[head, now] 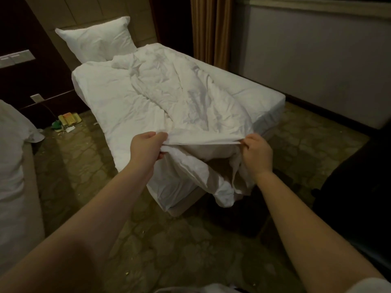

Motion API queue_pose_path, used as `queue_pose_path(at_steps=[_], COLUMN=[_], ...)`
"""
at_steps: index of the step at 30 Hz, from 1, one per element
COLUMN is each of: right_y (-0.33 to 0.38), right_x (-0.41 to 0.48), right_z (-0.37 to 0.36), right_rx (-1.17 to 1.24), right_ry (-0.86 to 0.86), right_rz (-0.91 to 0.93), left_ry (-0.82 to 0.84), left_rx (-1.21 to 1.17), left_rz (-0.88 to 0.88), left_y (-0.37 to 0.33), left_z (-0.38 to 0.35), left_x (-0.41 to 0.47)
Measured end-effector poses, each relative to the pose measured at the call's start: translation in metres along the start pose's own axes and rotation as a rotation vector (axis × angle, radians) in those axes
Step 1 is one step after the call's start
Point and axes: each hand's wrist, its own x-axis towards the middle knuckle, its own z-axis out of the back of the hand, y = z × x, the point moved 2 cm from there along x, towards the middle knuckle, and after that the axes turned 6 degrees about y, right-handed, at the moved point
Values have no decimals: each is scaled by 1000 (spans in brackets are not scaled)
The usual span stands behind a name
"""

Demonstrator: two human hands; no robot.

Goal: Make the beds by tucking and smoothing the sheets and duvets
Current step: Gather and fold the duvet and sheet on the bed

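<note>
– while both arms reach out over the floor (169,240), what do the hands do?
– the left hand (148,148) grips the near edge of the white duvet (169,92). its fingers curl round the cloth. the right hand (257,154) pinches the same edge a bit further along. the edge is pulled flat between them.
– where is the duvet?
– most of it lies on the bed (260,96), all crumpled, in a long heap down the middle. the two hands hold the near end up off the foot of the bed. under that edge, more white cloth hangs down over the corner of the bed. its lowest fold is near the floor.
– is there a pillow?
– yes, a white pillow (97,39) leans on the headboard (118,7) at the far end, just behind the duvet.
– what else is in the room?
– another bed (10,166) with white covers is at the left side. some yellow and green things (67,120) lie on the floor between the two beds, by the wall. a brown curtain (209,28) hangs behind the bed. something big and black (359,187) is on the right, and i cannot tell what it is.
</note>
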Motion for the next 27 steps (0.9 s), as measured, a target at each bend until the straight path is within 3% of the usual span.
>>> queue_pose_path(at_steps=[4,7,11,18,20,24,27], right_y=[-8,-13,-4,19,28,43,60], right_x=[-5,-29,-57,-87,-88,-93,-99], right_z=[12,-3,-17,-52,-56,-60,-60], right_rx=[3,122,316,292,287,247,278], right_ry=[-68,52,272,367,351,257,238], right_rz=[17,-67,-314,-504,-449,-82,89], left_ry=[4,-13,-76,-86,-120,-136,-134], left_rx=[-1,-49,-143,-245,-290,-313,-294], left_rz=[-16,44,120,217,271,304,319], left_y=[-3,7,17,18,20,27,31], left_z=[-5,-3,5,4,6,14,18], left_x=[-4,-10,-16,-28,-31,-38,-43])
